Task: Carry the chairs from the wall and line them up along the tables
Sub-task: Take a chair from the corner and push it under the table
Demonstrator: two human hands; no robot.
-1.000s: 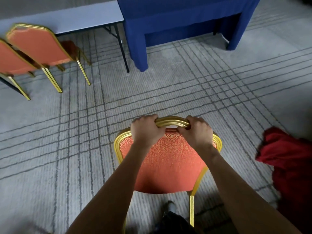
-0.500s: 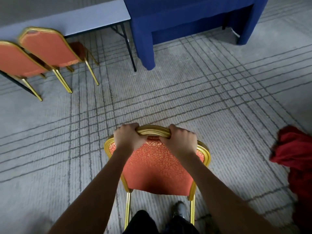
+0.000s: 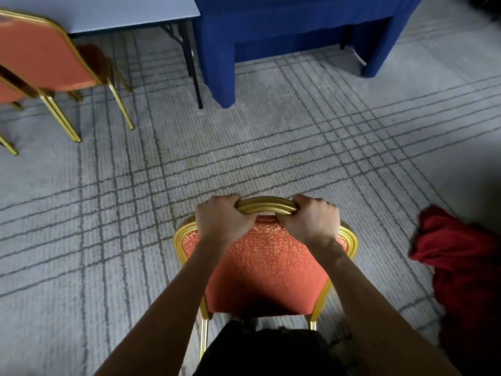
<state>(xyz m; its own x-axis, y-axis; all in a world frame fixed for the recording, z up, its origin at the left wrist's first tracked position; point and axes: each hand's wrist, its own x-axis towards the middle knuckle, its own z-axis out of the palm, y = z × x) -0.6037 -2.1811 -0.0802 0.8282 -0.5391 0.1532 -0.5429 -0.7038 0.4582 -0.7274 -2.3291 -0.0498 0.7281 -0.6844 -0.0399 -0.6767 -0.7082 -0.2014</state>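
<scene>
A gold-framed chair with an orange patterned back (image 3: 267, 270) is right in front of me, seen from behind. My left hand (image 3: 221, 219) grips the left part of its gold top rail, and my right hand (image 3: 311, 219) grips the right part. Its seat and front legs are hidden behind the backrest. Two matching chairs (image 3: 40, 55) stand at the upper left beside a light blue folding table (image 3: 113, 12). A table draped in a dark blue cloth (image 3: 298, 25) stands at the top centre.
A red cloth heap (image 3: 461, 261) lies on the carpet at the right. Grey carpet with a dark line grid (image 3: 271, 145) spreads between me and the tables. My dark trousers show at the bottom edge.
The tables and the two chairs at the left have come closer and larger in view. Both hands keep the same hold on the top rail.
</scene>
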